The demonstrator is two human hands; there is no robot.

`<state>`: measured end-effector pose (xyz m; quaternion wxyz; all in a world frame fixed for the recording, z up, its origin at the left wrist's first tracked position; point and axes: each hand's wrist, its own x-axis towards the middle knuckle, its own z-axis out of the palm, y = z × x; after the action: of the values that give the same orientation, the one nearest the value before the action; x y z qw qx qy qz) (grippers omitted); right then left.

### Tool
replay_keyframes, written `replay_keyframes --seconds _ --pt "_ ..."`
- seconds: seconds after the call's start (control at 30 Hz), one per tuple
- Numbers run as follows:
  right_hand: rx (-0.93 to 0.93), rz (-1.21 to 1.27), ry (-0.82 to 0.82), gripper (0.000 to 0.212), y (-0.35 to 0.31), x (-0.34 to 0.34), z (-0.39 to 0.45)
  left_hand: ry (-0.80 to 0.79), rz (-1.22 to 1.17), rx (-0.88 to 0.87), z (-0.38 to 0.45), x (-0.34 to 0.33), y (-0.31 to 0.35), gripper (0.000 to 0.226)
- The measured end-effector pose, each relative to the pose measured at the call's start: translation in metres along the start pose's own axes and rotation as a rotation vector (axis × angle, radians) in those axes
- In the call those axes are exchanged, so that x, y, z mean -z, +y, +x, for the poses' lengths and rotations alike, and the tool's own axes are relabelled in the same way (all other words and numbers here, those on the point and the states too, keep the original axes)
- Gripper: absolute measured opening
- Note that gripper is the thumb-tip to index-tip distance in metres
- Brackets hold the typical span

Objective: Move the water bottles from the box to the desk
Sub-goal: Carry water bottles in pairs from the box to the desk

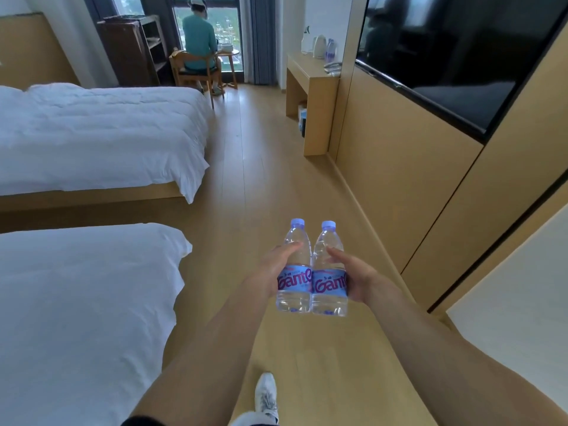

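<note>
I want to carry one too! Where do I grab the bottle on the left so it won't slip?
Grip the left bottle around its labelled middle, coming from its outer left side, as the left hand does. It stands upright, and the right bottle touches its inner side, so only the outer side is free. The cap end looks too narrow for a steady hold.
</note>
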<state>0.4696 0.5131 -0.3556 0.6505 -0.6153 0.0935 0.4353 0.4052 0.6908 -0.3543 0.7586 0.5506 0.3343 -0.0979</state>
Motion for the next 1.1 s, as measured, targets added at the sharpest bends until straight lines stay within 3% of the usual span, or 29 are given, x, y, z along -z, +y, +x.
replay_keyframes --seconds 0.4,0.77,0.93,1.1 --pt "0.074 -0.131 -0.069 0.054 -0.18 -0.085 0.166 0.041 -0.147 -0.157 0.139 0.077 0.172 0.054" --pt "0.006 -0.217 -0.189 0.05 -0.251 -0.185 0.302 0.14 -0.19 -0.176 0.213 0.178 0.255 0.045" --pt "-0.032 -0.283 -0.294 0.049 -0.279 -0.229 0.37 0.183 -0.27 -0.22 0.244 0.221 0.281 0.024" --pt "-0.062 -0.337 -0.398 0.053 -0.319 -0.276 0.443 0.249 -0.325 -0.242 0.284 0.26 0.323 0.031"
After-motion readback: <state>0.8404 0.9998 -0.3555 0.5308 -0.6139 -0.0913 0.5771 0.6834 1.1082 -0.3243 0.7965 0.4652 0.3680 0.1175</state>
